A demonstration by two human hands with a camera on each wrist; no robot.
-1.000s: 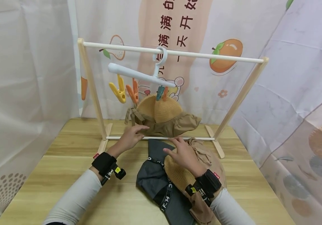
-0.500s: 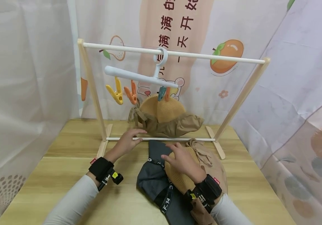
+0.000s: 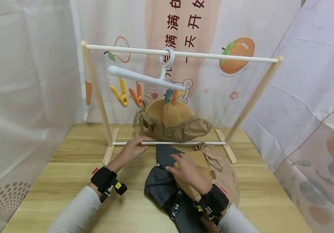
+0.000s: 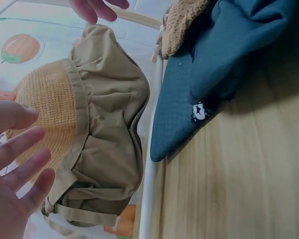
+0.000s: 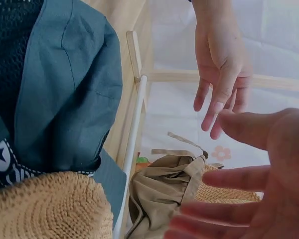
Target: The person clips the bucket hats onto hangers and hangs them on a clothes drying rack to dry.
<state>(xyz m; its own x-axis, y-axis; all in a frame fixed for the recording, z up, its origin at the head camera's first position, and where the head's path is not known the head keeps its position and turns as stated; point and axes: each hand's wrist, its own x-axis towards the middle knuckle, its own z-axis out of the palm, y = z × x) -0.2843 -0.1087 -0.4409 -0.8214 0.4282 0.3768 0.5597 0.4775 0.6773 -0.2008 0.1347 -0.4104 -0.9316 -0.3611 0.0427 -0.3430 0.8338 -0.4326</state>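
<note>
A straw sun hat (image 3: 177,113) with a khaki fabric brim hangs upside-down-free from a teal clip (image 3: 168,96) and an orange clip (image 3: 174,97) under a pale hanger (image 3: 143,77). My left hand (image 3: 129,153) hovers near the rack's lower bar, left of that hat, fingers relaxed and holding nothing. My right hand (image 3: 188,173) is over the straw crown of a second, tan hat (image 3: 226,178) on the table, its fingers spread and holding nothing. Beside and partly under that hat lies a dark grey hat (image 3: 159,183) with a lettered band. Both palms show in the wrist views.
A wooden rack with a white top rod (image 3: 213,56) carries the hanger by its hook. A yellow clip (image 3: 121,94) and another orange clip (image 3: 137,94) dangle unused at the hanger's left. Printed curtains (image 3: 271,106) surround the wooden table (image 3: 76,181).
Both hands have drawn slightly back from the hanging hat, the left one also leftward. The hanger has turned a little and the hanging hat has shifted slightly right.
</note>
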